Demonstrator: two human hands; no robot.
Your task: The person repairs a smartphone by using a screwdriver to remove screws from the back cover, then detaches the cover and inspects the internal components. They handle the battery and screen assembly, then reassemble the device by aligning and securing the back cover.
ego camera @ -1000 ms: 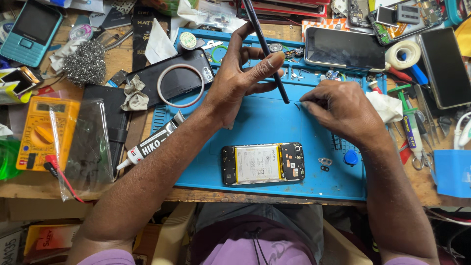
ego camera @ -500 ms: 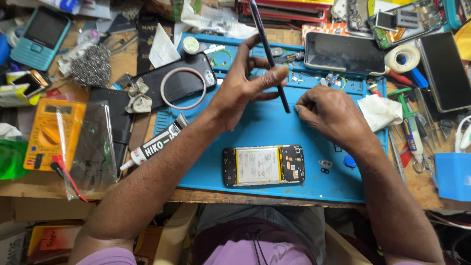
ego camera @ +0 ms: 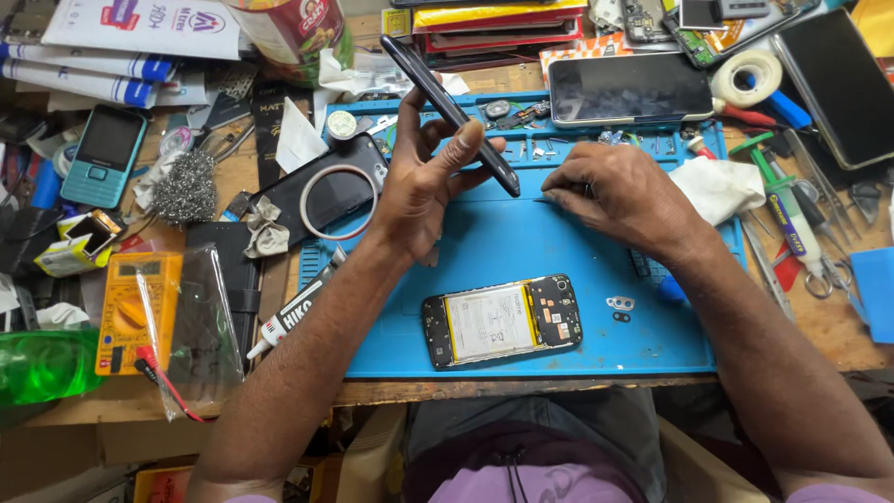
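L hand (ego camera: 424, 191) grips dark phone cover (ego camera: 449, 114) above blue mat (ego camera: 521, 242); R hand (ego camera: 626, 194), fingers curled, pinches sth tiny at mat's top edge; can't tell what.

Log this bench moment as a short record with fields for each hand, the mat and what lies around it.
left hand: raised over the mat, fingers gripping a thin dark phone panel held edge-on
right hand: palm down on the blue mat, fingertips at its tray edge; whether it pinches anything cannot be told
on mat: opened phone, battery showing
left of mat: yellow multimeter, glue tube, teal keypad phone
right of mat: tape roll
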